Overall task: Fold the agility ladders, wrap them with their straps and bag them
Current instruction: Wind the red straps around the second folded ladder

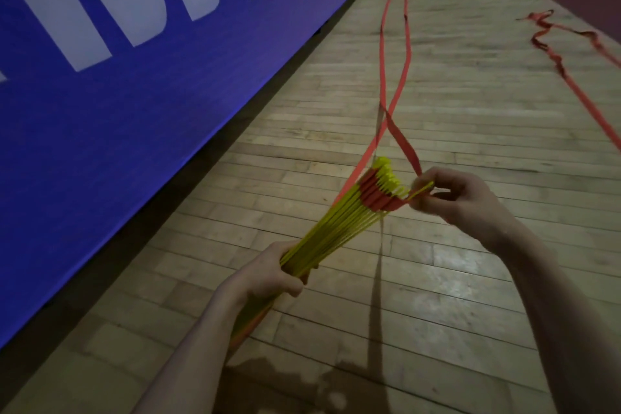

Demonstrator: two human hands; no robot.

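Gripping yellow rungs [331,228], left hand [268,274]; banner [134,60] lettering seemingly unreadable.

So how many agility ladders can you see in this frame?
2. One ladder's yellow rungs are bunched in the left hand, right hand adding one. A second ladder lies on the floor, far right. More may be out of view.

Dim hall, blue glow from banner [100,84], soft blur, wide-angle edge bending

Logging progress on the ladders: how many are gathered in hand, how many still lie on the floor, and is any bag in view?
Ladder bundle in hand: 1
Ladder strewn on floor: 1
Bags: 0
Total: 2
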